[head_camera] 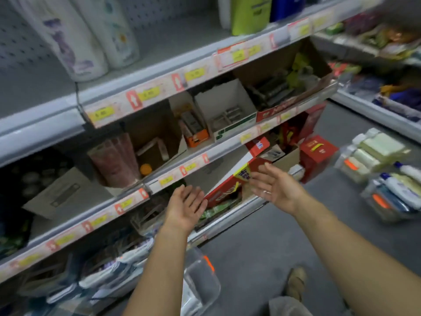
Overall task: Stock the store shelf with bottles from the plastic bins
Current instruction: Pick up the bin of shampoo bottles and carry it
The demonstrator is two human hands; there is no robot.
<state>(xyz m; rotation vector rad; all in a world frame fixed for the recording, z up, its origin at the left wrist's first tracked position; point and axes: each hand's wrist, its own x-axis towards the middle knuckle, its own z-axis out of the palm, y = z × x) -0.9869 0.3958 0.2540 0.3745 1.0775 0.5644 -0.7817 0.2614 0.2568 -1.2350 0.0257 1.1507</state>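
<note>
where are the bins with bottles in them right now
In the head view, the clear plastic bins holding bottles sit on the floor at the far right, beyond the right hand, below the side shelf.

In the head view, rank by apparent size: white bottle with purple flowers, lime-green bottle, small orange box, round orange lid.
1. white bottle with purple flowers
2. lime-green bottle; both cut off at top, unsure
3. small orange box
4. round orange lid
</note>
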